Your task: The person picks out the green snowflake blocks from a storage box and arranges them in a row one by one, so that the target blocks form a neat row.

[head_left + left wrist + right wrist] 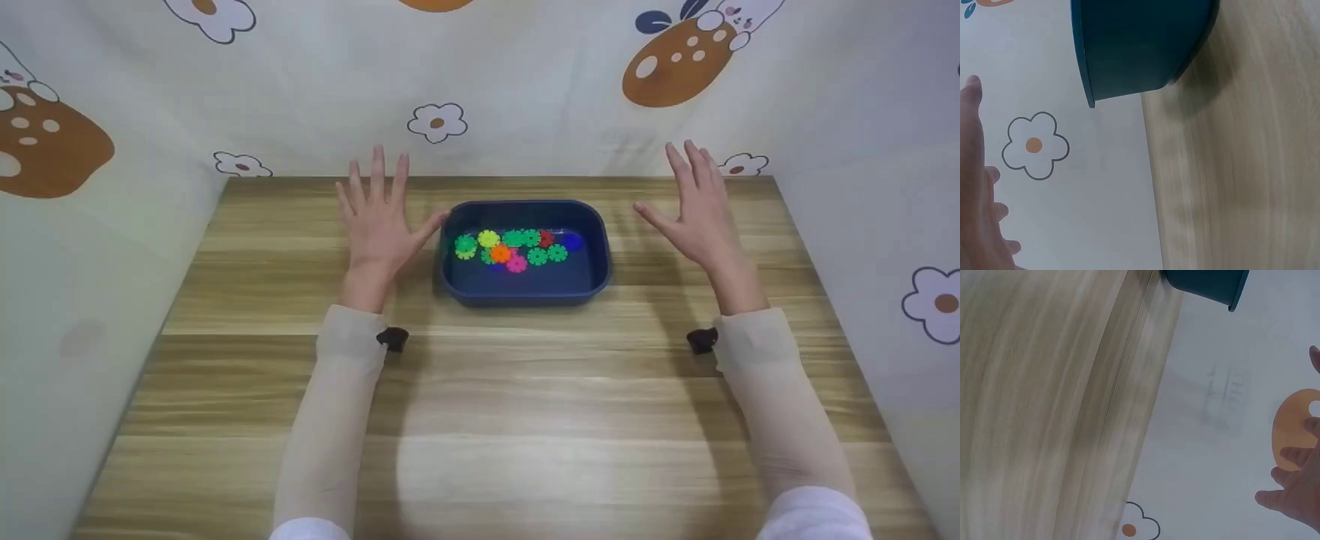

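Basically, printed cloth [315, 90] walls off the back & both sides, running out of frame up top. Wood table [525, 420] next: far edge + both side edges visible, near edge cut off. L sleeve [322, 420] & R sleeve [787, 405] have a broad stretch of wood b/w them, on the near side of the blue tray [525, 300], which sits close to the far edge; both wrist views crop it. L hand [379, 229]: fingers spread, thumb out; thumb tip meets the rim in head view, but L wrist view shows them apart. R hand [705, 214]: fingers extended, thumb out, cropped in R wrist view; wider gap to tray. Dark wrist mounts [392, 339], 1 per sleeve, too dim for detail. Multicolor toothed plastic pcs [538, 256] lie in tray, overlapping, so exact qty hard to tell.
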The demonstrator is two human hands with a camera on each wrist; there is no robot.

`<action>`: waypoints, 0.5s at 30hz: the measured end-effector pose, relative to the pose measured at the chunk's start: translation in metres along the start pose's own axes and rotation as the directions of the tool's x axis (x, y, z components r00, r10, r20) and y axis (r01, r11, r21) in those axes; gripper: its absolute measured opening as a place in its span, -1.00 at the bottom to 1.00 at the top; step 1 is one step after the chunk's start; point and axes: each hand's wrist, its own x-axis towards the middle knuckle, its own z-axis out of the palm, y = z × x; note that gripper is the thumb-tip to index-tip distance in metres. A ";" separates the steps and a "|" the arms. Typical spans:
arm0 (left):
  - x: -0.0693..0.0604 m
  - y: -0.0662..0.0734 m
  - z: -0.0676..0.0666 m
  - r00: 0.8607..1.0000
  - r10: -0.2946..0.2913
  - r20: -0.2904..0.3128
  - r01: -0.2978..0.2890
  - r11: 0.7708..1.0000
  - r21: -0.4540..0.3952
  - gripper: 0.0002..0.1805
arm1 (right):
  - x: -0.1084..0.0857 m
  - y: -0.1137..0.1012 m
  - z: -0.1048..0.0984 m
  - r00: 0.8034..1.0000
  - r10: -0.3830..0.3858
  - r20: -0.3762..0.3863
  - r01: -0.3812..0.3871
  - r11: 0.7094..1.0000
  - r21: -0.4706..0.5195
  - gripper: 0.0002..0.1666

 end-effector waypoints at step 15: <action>-0.019 0.000 0.002 1.000 0.021 -0.020 -0.025 0.981 -0.194 0.01 | -0.006 -0.018 0.016 0.993 -0.027 -0.117 0.042 0.992 0.123 -0.04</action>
